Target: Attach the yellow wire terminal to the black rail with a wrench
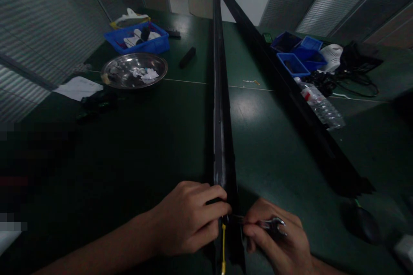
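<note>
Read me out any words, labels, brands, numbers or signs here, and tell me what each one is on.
No text can be read.
Plastic bottle: red patch too small and blurred to read.
Wrench: no legible marking.

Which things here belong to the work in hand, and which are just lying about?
Apparently in use:
open-end wrench, held in the right grip
long dark rail, with the left grip at it
yellow cord, close by the left grip

Apparently just lying about:
steel bowl with scraps
blue basket
blue trays
clear plastic bottle
second dark rail, untouched
</note>
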Motion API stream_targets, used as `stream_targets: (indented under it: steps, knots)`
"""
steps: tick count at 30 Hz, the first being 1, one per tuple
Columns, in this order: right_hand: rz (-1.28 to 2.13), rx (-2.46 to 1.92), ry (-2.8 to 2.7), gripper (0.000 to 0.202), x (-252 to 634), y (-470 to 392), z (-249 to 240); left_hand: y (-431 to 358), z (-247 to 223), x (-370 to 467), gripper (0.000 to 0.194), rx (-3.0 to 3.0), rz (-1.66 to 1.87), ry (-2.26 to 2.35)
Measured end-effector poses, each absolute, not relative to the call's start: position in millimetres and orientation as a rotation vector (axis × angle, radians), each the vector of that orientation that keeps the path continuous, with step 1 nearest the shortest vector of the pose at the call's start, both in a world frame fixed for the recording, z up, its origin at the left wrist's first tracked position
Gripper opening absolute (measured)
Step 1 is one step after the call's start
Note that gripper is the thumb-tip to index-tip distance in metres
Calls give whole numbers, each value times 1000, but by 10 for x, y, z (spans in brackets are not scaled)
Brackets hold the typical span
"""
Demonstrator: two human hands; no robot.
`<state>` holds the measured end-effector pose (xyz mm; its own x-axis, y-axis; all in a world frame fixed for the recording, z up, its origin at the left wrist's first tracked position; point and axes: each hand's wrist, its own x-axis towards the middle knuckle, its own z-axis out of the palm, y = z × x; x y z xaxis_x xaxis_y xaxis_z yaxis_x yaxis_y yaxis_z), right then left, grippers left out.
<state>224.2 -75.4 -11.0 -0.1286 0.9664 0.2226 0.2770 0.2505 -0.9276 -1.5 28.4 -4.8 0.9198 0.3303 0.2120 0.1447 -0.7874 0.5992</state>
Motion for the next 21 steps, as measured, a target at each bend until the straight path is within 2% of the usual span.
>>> stream_targets:
  steps: [21]
  knots:
    - [926,-1196,-1546,2,2221,-771,-98,294,-46,-11,27,2485,440,331]
